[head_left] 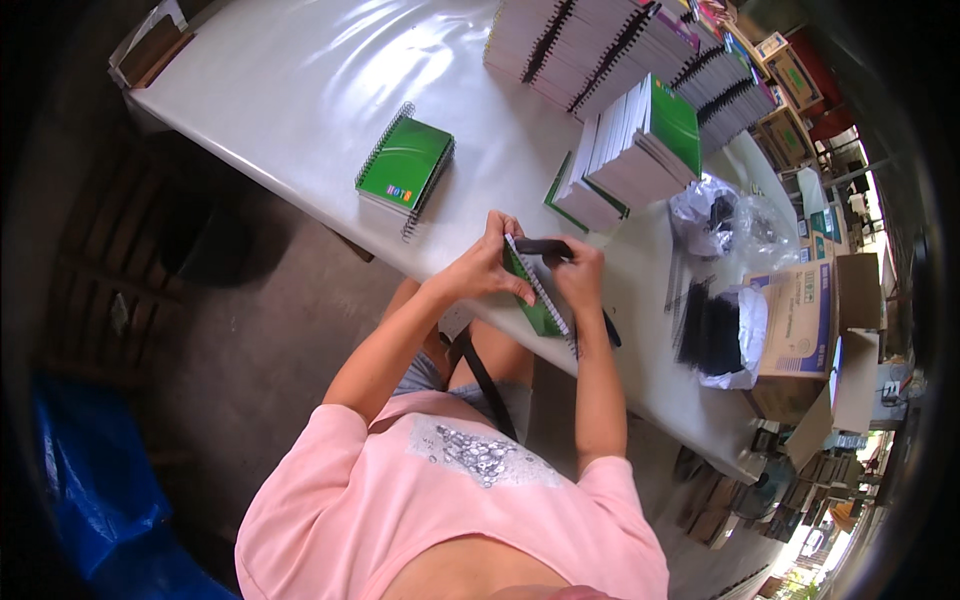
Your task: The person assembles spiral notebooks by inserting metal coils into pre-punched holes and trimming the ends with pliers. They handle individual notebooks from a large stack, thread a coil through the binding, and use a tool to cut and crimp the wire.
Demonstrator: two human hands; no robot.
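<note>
My left hand (492, 266) grips a green-covered notebook (540, 310) at the table's front edge, its thumb lying along the cover. The notebook stands on edge, its spiral-bound spine slanting up between my hands. My right hand (580, 272) is closed around a dark hand tool (543, 247), whose end reaches the upper end of the spine by my left fingers. Its exact kind is hard to make out. Further left on the table lies a small stack of green notebooks (407, 160) with black spiral wire sticking out at both ends.
Upright green-covered books (640, 150) stand beyond my right hand, before tall rows of bound books (570, 50). To the right are crumpled clear plastic (735, 220), a bundle of black spiral wires (708, 330) and an open cardboard box (795, 325). A blue tarp (100, 490) lies lower left.
</note>
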